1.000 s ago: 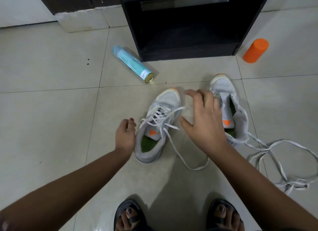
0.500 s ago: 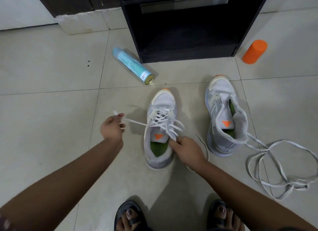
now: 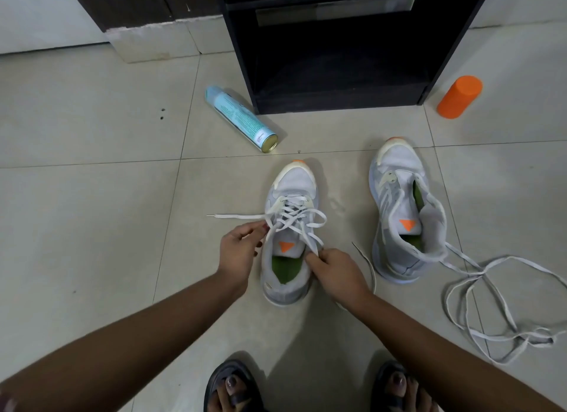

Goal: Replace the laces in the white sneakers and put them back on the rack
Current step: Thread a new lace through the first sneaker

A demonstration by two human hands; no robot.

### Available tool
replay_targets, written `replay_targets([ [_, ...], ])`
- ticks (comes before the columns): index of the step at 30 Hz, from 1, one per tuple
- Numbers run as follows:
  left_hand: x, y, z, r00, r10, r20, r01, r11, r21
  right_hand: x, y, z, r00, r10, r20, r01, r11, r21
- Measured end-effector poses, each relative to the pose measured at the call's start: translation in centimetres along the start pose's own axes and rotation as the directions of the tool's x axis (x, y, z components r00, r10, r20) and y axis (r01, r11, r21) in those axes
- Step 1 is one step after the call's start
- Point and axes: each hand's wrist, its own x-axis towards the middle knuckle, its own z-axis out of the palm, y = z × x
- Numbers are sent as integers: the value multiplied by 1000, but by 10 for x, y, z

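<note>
Lace [image 3: 294, 221] ends vanish, seemingly, inside hands [image 3: 333, 273].

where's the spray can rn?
Head view, upper left of centre: the blue spray can lies on its side on the floor tiles, just left of the black rack and beyond the laced sneaker.

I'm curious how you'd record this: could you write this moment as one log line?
stage: lacing white mesh sneaker | left hand: pinching lace end | right hand: pinching other end | second sneaker: unlaced, loose lace beside
</note>
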Motion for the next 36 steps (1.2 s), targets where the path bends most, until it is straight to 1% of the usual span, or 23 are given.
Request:
replay_targets([
  [3,5,6,0,995,13,94,-16,1000,27,0,0,1,1000,7,-12,-7,1000,5],
  [6,3,10,3,991,40,124,-41,999,9,0,1,0,1000,14,-14,-14,1000,19],
  [10,3,9,2,970,137,200,-140,990,-1,-1,2,1,1000,10,-24,-9,999,40],
  [11,3,9,1,971,153,183,-154,988,-5,-1,2,2,1000,1,-29,0,999,37],
  [12,4,9,1,979,154,135,-152,988,-23,-1,2,3,999,-9,-36,10,999,33],
  [14,13,10,-5,994,93,-60,-99,989,-111,-3,3,4,998,-19,-57,21,999,33],
  [16,29,13,-19,957,-9,-290,-55,975,-214,-4,4,5,997,-21,-76,24,999,42],
  [17,37,15,-28,929,-59,-366,-25,975,-220,-5,5,5,996,-23,-84,27,999,46],
  [18,42,15,-36,912,-102,-396,23,980,-199,-6,6,5,996,-23,-86,28,998,48],
  [19,44,15,-40,913,-146,-380,83,981,-178,-6,7,5,996,-24,-89,28,999,47],
  [20,42,13,-40,928,-199,-316,153,974,-166,-7,7,5,996,-20,-88,24,999,45],
  [22,30,6,-31,955,-276,-111,259,955,-145,-7,7,5,996,-15,-88,19,999,41],
  [23,20,2,-23,961,-278,-17,273,954,-127,-7,6,5,996,-17,-89,21,999,43],
  [24,9,0,-12,966,-253,55,257,960,-112,-7,5,5,996,-16,-88,20,999,46],
  [25,-1,-2,-3,975,-204,86,212,972,-98,-7,4,6,996,-15,-88,20,999,51],
  [26,-7,-2,5,987,-143,80,149,985,-83,-8,4,5,996,-14,-90,19,999,51],
  [28,-9,-1,11,999,-38,7,39,998,-49,-8,5,5,994,-26,-104,31,998,49],
  [30,-1,3,9,995,-23,-97,17,998,-54,-7,9,4,993,-24,-115,32,997,71],
  [32,4,5,7,983,-56,-176,39,995,-97,-6,10,5,993,-16,-117,27,995,97],
  [34,-2,5,11,983,-106,-149,81,984,-160,-8,10,5,992,-11,-127,26,993,117],
  [36,-11,6,16,992,-112,-66,100,981,-167,-11,13,5,983,-39,-181,61,992,114],
])
